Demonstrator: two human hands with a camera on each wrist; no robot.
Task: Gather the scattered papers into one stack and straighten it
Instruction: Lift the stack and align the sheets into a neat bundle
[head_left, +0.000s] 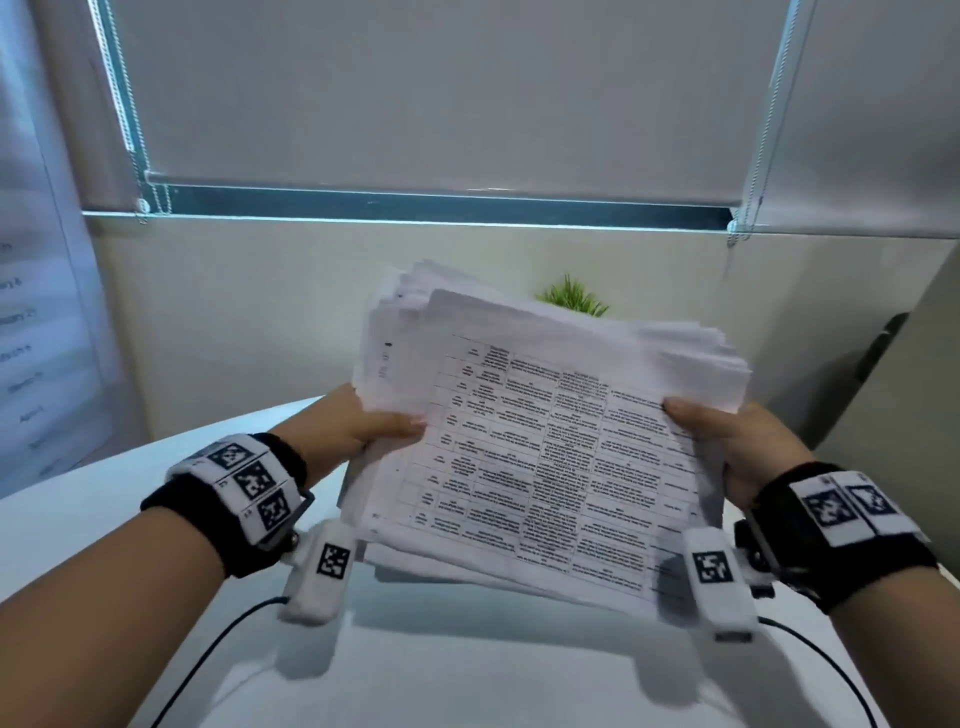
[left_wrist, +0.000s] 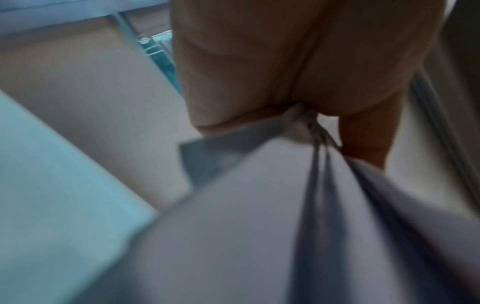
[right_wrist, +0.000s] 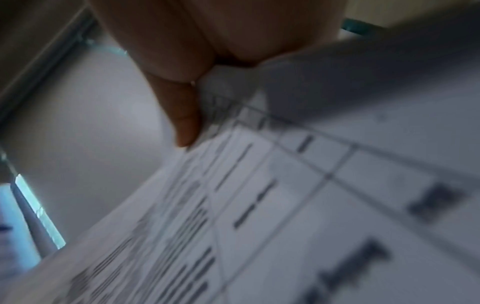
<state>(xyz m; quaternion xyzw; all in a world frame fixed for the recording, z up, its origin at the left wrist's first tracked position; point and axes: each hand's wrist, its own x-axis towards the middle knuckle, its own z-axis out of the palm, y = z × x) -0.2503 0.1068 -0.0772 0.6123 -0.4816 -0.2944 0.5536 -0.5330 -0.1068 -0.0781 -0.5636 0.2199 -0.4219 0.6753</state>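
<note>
A thick stack of white papers (head_left: 540, 441) with a printed table on its top sheet hangs tilted above the white table (head_left: 467, 670). Its sheets are uneven, with edges fanned out at the far left and right. My left hand (head_left: 363, 426) grips the stack's left side, thumb on top. My right hand (head_left: 727, 436) grips the right side the same way. In the left wrist view the papers (left_wrist: 259, 226) spread out below my left hand (left_wrist: 259, 72). The right wrist view shows my right hand's thumb (right_wrist: 182, 115) pressed on the printed sheet (right_wrist: 285, 205).
A small green plant (head_left: 574, 296) stands behind the stack by the wall. A window with lowered blinds (head_left: 441, 93) runs along the back. A poster with text (head_left: 31, 338) hangs at the left, and a grey cabinet (head_left: 893, 364) stands at the right.
</note>
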